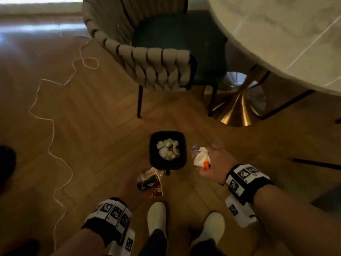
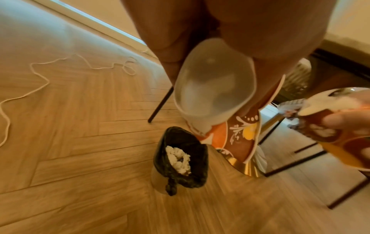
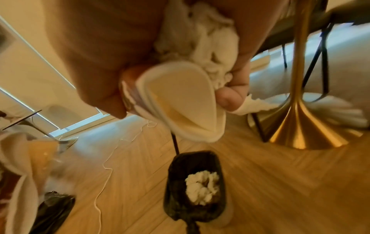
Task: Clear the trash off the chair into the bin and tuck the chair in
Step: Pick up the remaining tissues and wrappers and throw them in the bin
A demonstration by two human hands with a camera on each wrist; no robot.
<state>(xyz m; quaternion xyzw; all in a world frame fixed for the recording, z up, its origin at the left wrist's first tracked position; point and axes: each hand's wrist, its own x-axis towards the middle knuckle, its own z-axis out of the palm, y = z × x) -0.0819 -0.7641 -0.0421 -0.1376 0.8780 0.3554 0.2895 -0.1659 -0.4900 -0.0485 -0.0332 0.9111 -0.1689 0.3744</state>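
A small bin lined with a black bag stands on the floor, with crumpled white tissue inside. My left hand grips squashed paper cups just near-left of the bin; the left wrist view shows a clear cup nested with an orange patterned one. My right hand holds a flattened white cup and tissue right of the bin; in the right wrist view the cup hangs above the bin. The chair, dark green seat bare, stands pulled out from the table.
A round marble table on a gold pedestal base stands at the upper right. A white cord snakes across the wooden floor at the left. My feet in white shoes stand just behind the bin.
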